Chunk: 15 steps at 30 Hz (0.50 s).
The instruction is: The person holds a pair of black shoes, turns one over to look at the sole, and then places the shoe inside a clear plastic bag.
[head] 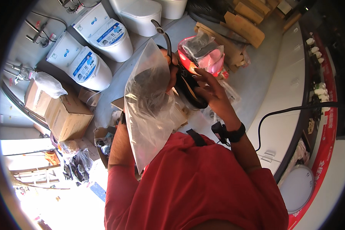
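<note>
In my left hand [172, 70] are a black sandal [194, 89] with a tan inner sole and a clear plastic bag [149, 100]. The bag hangs from the hand towards my body, with dark contents or something dark behind it. A dark strap [167, 40] with a buckle sticks up past my left fingers and looks like part of the sandal. My right hand [214, 89] has its fingers and thumb on the near end and side of the sandal. Part of my left hand is hidden by the bag.
A red container [187, 59] of plastic-wrapped footwear stands on the floor ahead, beside flattened cardboard [244, 28]. White toilets [89, 69] line the left wall near a cardboard box [66, 115]. White cabinets [284, 86] run along the right. More sandals [76, 171] lie at lower left.
</note>
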{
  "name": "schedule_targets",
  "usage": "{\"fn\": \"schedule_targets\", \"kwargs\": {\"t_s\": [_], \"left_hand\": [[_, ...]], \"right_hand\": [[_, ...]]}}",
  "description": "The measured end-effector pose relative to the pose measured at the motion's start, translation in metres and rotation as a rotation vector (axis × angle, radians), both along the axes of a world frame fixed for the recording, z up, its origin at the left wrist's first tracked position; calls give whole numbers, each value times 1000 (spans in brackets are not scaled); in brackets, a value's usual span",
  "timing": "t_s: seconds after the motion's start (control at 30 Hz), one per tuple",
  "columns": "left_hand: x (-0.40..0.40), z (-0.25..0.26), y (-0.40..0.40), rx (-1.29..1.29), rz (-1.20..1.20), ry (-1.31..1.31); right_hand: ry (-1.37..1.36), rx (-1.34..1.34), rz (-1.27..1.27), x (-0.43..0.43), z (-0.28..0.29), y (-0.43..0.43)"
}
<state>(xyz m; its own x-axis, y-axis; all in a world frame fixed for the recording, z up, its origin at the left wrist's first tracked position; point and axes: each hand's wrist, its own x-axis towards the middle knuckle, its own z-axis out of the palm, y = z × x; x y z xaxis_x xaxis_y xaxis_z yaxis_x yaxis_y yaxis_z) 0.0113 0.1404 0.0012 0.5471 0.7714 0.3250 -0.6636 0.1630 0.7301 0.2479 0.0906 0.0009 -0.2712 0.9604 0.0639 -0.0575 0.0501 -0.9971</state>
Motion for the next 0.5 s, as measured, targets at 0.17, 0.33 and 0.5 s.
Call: {"fn": "schedule_targets", "kwargs": {"t_s": [0.17, 0.33, 0.5], "left_hand": [[-7, -6, 8, 21, -119, -19], [-6, 1, -9, -26, -84, 36], [-9, -3, -22, -82, 52, 146]], "right_hand": [[-77, -4, 121, -10, -5, 1], [-190, -18, 59, -21, -21, 10], [-182, -47, 37, -24, -28, 10]]}}
